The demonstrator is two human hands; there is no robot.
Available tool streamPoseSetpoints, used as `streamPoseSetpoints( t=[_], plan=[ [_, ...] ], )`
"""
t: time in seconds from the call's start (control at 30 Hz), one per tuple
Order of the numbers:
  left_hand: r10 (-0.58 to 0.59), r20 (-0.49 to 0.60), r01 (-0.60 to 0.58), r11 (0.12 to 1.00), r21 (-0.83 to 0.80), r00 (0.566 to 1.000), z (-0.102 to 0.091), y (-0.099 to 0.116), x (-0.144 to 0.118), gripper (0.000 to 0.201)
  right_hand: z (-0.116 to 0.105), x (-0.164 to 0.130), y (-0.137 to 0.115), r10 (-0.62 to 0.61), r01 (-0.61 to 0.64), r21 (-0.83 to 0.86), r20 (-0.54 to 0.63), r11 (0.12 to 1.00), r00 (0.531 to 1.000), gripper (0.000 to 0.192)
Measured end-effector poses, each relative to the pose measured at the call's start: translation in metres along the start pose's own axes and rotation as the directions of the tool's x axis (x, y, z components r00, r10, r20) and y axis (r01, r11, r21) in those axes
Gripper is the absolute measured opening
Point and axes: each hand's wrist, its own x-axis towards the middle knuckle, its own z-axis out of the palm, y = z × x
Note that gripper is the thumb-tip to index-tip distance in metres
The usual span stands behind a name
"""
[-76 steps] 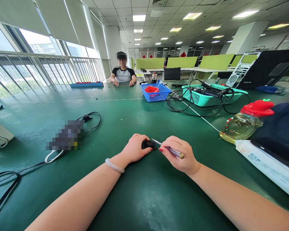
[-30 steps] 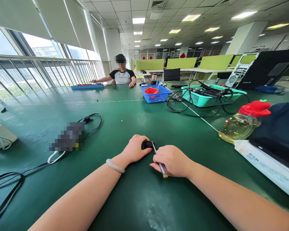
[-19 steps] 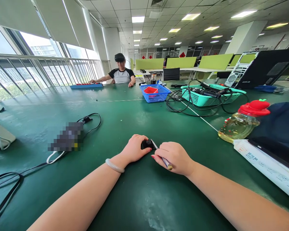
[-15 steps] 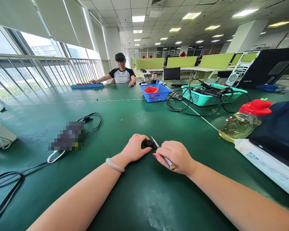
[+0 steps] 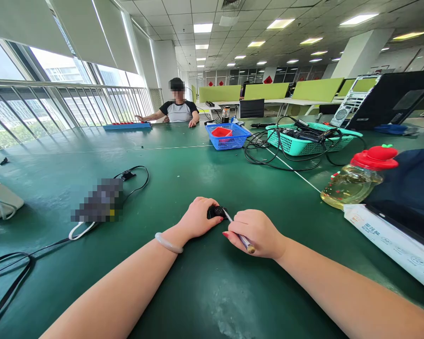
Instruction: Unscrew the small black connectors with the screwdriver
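Fingers and thumb of my left hand (image 5: 199,217) are closed around a small black part (image 5: 219,211) on the table, with its left side hidden behind them. Its exact kind I cannot make out. In my right hand (image 5: 257,230) is a slim screwdriver (image 5: 248,244) with a thin silver shaft and a gold-coloured end. The tool slants up and left, and its tip is at the right side of the black part; whether it touches cannot be seen.
Around me spreads the green table (image 5: 183,301). A pixelated device with cables lies left. Baskets, blue (image 5: 229,141) and turquoise (image 5: 293,147), stand ahead. To the right are a red-lidded bottle (image 5: 353,183) and a white packet (image 5: 392,245). Another person (image 5: 179,111) sits across.
The screwdriver's tip has moved slightly down, to the right side of the black part. My right hand has lowered a little with it. My left hand stays almost in place.
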Motion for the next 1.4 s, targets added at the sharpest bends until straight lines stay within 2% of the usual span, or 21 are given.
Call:
streamPoseSetpoints(
  t=[0.3, 0.9, 1.13, 1.4],
  plan=[
    [0.011, -0.014, -0.011, 1.0, -0.006, 1.0, 0.0014, -0.0007, 0.0002, 0.025, 0.0014, 0.0002, -0.0004, 0.019, -0.018, -0.022, 0.035, 1.0, 0.999, 0.035],
    [0.007, -0.008, -0.006, 1.0, 0.004, 1.0, 0.001, -0.0009, 0.0003, 0.026, 0.0017, -0.0001, 0.0003, 0.027, -0.028, -0.029, -0.006, 0.999, 1.0, 0.036],
    [-0.012, 0.008, 0.012, 1.0, 0.007, 1.0, -0.0005, 0.0009, 0.0006, 0.025, 0.0039, -0.0006, 0.001, 0.045, -0.046, 0.006, 0.053, 0.999, 0.998, 0.034],
    [0.0, -0.004, 0.0, 1.0, 0.01, 1.0, 0.0006, -0.0003, 0.0008, 0.025, 0.002, 0.0013, 0.0004, 0.071, -0.071, -0.033, -0.014, 0.997, 0.997, 0.034]
  ],
)
